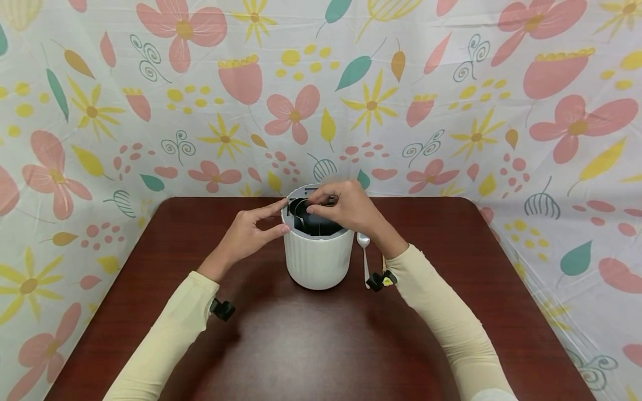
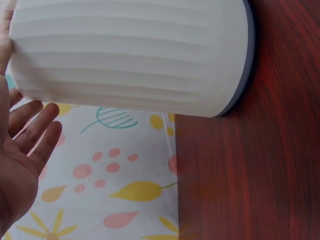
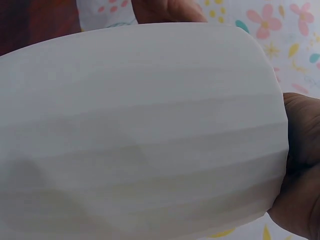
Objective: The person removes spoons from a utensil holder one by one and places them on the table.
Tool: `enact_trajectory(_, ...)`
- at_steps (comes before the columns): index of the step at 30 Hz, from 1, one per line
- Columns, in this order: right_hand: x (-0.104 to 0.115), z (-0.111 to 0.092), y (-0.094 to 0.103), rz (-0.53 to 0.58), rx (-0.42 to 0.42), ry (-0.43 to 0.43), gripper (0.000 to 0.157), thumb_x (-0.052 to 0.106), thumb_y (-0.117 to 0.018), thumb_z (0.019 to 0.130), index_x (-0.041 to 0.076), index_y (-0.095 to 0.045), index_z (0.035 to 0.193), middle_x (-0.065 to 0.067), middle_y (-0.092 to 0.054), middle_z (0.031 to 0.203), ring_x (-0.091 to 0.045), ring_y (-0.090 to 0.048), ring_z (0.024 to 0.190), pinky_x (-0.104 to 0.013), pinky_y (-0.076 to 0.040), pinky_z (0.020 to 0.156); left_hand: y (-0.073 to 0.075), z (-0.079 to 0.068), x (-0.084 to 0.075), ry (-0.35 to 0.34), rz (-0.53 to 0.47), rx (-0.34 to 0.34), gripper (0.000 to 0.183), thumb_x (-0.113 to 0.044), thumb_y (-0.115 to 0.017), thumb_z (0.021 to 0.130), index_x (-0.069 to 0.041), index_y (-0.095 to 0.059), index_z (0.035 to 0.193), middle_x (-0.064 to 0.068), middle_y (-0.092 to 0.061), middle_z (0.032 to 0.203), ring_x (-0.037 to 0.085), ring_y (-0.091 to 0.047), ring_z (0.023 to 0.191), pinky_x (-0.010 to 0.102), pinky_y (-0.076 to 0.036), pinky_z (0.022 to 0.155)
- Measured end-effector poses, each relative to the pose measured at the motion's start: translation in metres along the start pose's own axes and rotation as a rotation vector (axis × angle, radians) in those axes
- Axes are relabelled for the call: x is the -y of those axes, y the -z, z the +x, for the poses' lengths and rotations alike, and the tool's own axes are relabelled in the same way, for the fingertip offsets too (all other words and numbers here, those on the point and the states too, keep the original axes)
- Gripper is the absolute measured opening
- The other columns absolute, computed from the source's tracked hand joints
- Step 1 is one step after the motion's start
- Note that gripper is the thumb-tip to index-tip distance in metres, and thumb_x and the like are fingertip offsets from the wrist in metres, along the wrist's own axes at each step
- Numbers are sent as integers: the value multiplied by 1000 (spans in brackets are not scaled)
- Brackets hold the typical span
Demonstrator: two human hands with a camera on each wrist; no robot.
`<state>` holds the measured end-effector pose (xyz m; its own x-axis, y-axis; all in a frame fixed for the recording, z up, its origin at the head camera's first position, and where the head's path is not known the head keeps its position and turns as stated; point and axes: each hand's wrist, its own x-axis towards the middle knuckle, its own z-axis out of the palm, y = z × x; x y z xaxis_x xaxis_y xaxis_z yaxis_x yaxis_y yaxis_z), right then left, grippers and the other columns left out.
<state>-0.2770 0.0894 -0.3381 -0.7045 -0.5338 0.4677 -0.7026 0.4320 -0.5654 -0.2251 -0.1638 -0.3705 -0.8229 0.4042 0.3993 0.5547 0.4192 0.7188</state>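
A white ribbed round container [image 1: 319, 262] stands upright on the table, with a grey top [image 1: 315, 191] and a dark inside with dividers. Extended fingers and thumb of my left hand [image 1: 251, 231] touch its left rim; the lower fingers spread loosely beside the wall in the left wrist view. Over the opening, my right hand [image 1: 346, 207] has its thumb and forefinger bent around a thin curved black piece [image 1: 299, 207]. How far down that piece reaches is hidden inside. In the right wrist view the container wall [image 3: 140, 125] covers most of the scene.
A metal spoon [image 1: 364, 245] lies on the dark wooden table [image 1: 281, 345], just right of the container under my right wrist. A thin tan item [image 1: 384, 264] shows partly beside it. Behind the table hangs a flower-patterned cloth [image 1: 371, 111].
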Motion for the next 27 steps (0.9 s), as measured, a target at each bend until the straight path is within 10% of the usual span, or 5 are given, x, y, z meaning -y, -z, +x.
enact_trajectory(27, -3, -9, 0, 155, -58, -72, 10, 21, -79, 80, 17, -75, 88, 3, -71, 81, -12, -62, 70, -30, -51, 63, 1, 0, -1, -1, -18, 1, 55, -24, -71, 88, -10, -53, 138, 6, -56, 136, 29, -55, 121, 52, -42, 99)
